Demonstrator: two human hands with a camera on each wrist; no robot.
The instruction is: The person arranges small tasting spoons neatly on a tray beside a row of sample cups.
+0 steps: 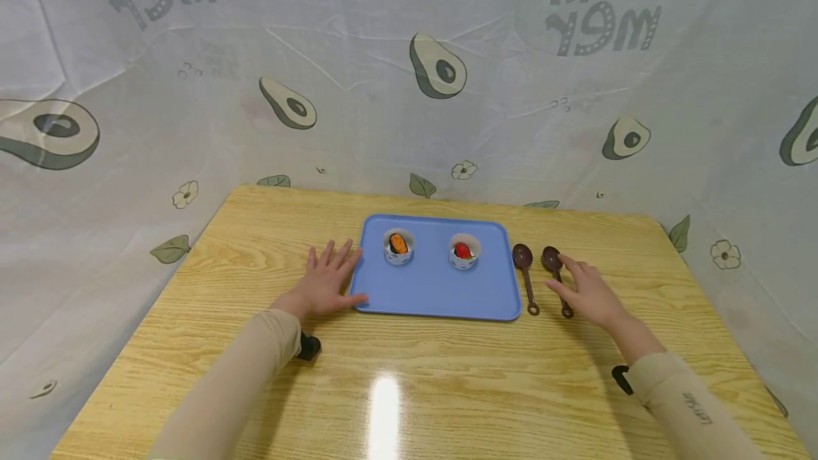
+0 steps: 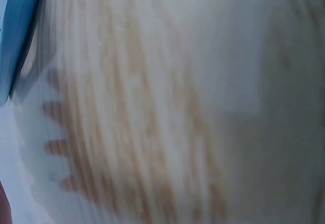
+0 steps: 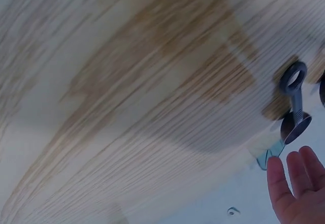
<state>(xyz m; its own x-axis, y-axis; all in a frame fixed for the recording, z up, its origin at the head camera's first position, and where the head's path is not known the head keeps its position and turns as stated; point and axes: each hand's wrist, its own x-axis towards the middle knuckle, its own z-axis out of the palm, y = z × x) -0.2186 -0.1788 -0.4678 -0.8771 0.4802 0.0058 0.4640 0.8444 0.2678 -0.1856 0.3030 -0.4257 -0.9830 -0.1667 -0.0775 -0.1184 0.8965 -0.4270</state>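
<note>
A blue tray point(image 1: 434, 297) lies on the table, bearing two small white patterned cups. An orange-and-black piece point(image 1: 398, 243) sits in the left cup point(image 1: 397, 259), and a red-topped piece point(image 1: 463, 251) in the right cup point(image 1: 462, 263). My left hand point(image 1: 322, 286) has its fingers spread at the tray's left edge, holding nothing. Right of the tray lie two dark brown spoons, a nearer one point(image 1: 522, 258) beside the tray and an outer spoon point(image 1: 552, 259). My right hand point(image 1: 589, 297) hovers by the outer spoon, fingers extended; in the right wrist view this spoon point(image 3: 297, 102) is apart from the fingertips point(image 3: 275, 170).
The wooden table point(image 1: 486, 389) reaches back to a pale curtain point(image 1: 358, 155) printed with avocados, which also hangs at both sides. Black wrist straps point(image 1: 309, 347) show at the sleeves. A bright light reflection point(image 1: 383, 417) crosses the front of the table.
</note>
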